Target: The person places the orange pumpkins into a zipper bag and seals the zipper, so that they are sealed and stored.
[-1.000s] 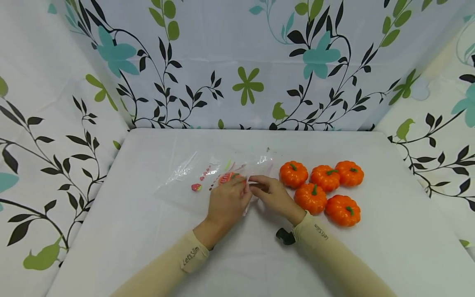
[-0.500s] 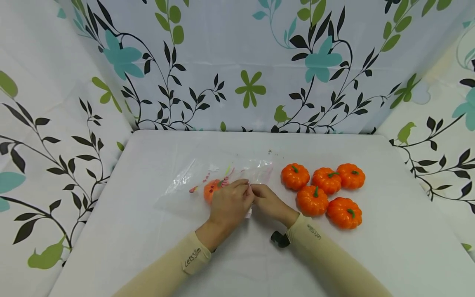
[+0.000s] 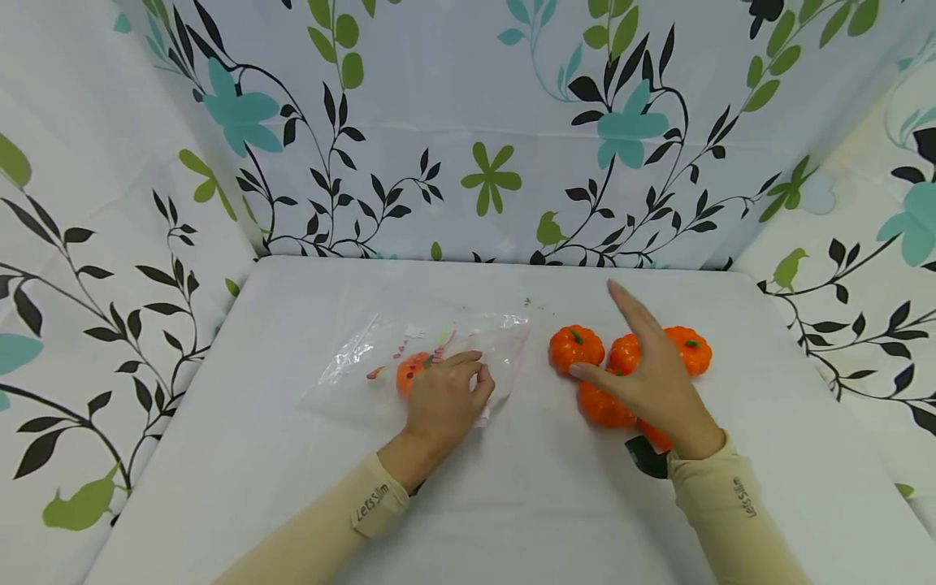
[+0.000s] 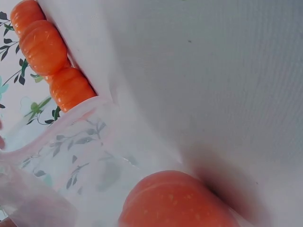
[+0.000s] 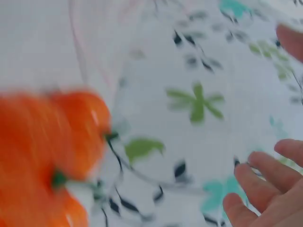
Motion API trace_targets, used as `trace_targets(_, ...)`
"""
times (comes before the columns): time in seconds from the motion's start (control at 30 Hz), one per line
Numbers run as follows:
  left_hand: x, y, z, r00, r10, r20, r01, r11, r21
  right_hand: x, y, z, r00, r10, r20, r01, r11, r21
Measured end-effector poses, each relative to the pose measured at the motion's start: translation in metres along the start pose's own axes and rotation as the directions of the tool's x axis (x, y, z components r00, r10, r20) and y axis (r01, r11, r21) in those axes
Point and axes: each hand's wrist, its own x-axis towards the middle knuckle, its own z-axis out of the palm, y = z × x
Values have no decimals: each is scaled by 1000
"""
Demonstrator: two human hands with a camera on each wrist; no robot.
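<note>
A clear plastic zip bag (image 3: 344,370) with a coloured print lies on the table, one orange toy pumpkin (image 3: 410,375) inside it. My left hand (image 3: 448,396) pinches the bag's right-hand opening edge, fingers curled. In the left wrist view, the bagged pumpkin (image 4: 175,201) shows through the film, and the bag's pinkish rim (image 4: 57,132) stands raised. My right hand (image 3: 661,378) hovers over several loose orange pumpkins (image 3: 576,349), thumb and fingers spread wide, holding nothing. The right wrist view shows its spread fingers (image 5: 265,187) and blurred pumpkins (image 5: 71,137).
A white cloth covers the table (image 3: 292,487). Patterned curtains (image 3: 409,106) stand behind it and at both sides. Small dark specks (image 3: 537,304) lie behind the bag. The loose pumpkins sit grouped right of the bag.
My right hand has let go of the bag's edge and moved right, spreading its fingers above the loose pumpkins. My left hand stays at the bag. The bagged pumpkin has shifted slightly left.
</note>
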Motion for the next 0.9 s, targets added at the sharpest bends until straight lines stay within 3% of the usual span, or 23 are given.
trace_targets(0.13, 0, -1, 0, 999, -25, 28, 25, 1000, 7, -3, 6, -22, 999, 48, 4, -47, 997, -58)
trace_targets(0.3, 1, -2, 1, 996, -63, 58, 62, 998, 16, -8, 17, -29, 991, 125, 48, -116, 981, -155)
trace_targets(0.5, 3, -6, 3, 995, -85, 44, 85, 996, 12, -13, 23, -26, 952, 281, 125, -226, 916, -332)
trace_targets(0.63, 4, -10, 4, 995, -94, 37, 93, 995, 29, -18, 25, -23, 934, 322, 155, -225, 867, -444)
trace_targets(0.9, 4, -14, 5, 995, -93, 35, 92, 994, 52, -29, 32, -13, 929, 340, 147, -225, 833, -505)
